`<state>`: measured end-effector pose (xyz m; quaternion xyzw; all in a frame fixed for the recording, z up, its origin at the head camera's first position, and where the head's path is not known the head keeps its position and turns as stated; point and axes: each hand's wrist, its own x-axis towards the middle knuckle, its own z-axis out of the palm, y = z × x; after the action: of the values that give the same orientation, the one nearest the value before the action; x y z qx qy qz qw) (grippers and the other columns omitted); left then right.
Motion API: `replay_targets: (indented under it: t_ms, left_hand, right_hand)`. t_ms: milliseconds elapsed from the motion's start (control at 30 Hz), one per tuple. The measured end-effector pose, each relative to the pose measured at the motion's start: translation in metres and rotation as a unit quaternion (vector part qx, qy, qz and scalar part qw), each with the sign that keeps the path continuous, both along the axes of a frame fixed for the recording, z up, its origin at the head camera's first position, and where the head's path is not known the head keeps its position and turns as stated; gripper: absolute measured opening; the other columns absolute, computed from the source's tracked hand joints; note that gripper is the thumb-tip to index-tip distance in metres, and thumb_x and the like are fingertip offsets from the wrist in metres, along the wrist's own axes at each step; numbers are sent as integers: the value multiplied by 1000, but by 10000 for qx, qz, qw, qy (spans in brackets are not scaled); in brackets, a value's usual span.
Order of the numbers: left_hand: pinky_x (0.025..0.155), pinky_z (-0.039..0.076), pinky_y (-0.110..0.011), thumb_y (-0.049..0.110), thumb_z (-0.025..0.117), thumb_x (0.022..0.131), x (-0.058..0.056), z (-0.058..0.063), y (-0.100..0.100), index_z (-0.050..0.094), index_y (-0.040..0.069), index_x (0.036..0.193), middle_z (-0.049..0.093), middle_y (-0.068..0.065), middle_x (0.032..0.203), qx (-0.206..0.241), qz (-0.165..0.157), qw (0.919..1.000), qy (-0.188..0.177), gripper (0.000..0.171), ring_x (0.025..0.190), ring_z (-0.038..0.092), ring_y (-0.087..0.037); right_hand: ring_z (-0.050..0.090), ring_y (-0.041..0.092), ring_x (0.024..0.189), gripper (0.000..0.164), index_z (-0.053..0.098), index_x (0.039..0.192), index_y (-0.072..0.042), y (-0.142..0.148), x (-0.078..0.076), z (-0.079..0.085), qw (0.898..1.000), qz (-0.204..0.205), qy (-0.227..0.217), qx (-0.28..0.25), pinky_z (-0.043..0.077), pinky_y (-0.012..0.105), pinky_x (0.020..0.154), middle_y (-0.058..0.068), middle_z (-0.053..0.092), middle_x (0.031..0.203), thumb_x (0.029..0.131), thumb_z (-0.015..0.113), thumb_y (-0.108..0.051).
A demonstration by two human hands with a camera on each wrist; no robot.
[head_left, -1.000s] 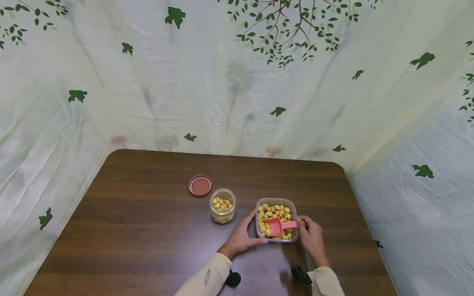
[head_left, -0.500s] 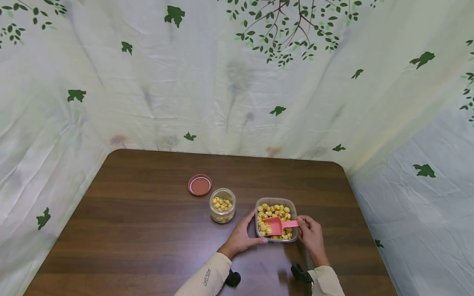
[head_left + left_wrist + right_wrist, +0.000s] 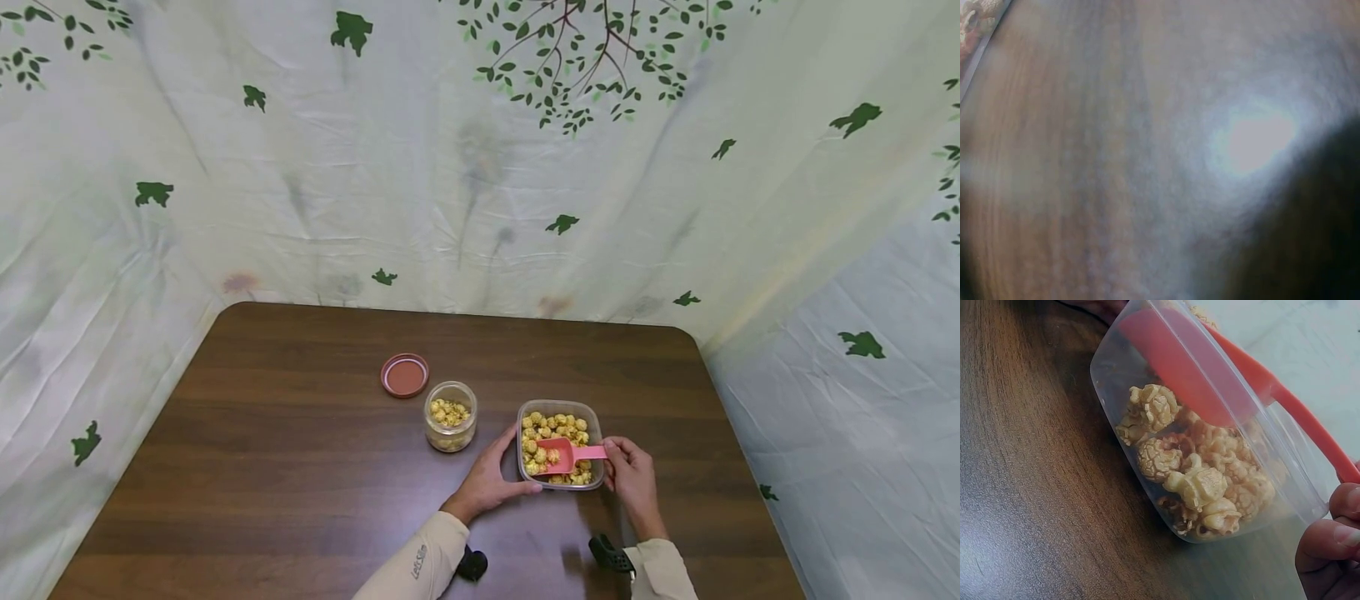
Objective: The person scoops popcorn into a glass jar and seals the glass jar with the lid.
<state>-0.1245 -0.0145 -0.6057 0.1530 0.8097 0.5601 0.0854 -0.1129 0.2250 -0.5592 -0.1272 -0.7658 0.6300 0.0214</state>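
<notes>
A clear plastic container (image 3: 561,407) holds caramel popcorn (image 3: 1194,481). My left hand (image 3: 487,482) steadies its left side, thumb at the near edge and fingers along the side. Between thumb and fingers, my right hand (image 3: 632,477) pinches the handle of a pink scoop (image 3: 583,452). The scoop's bowl lies inside the container among the popcorn, with a few pieces in it. Through the container's wall, the right wrist view shows the bowl (image 3: 1179,369) above the lower pieces. Mostly blurred table fills the left wrist view, with the container's edge (image 3: 984,47) at the upper left.
An open glass jar (image 3: 451,437) partly filled with popcorn stands left of the container. Behind it, to the left, a red lid (image 3: 405,377) lies on the brown wooden table (image 3: 300,467). A white leaf-print cloth (image 3: 420,167) hangs around the table's back and sides.
The scoop has shifted slightly to the right with my right hand, and popcorn pieces now sit in its bowl. My left hand, the container, jar and lid have stayed in place.
</notes>
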Motion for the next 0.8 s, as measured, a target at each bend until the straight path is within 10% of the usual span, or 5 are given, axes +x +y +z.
replay_targets:
  t_ms: [800]
  left_hand:
    - [111,29,-51,38,85,70,-1,3,0,32,6,150,36,-17,151,-59,-22,10000,3,101,138,34,-33]
  right_hand:
    - [40,10,52,21,52,105,12,3,1,-8,9948,-420,-414,-826,37,21,42,3,42,65,102,43,-7]
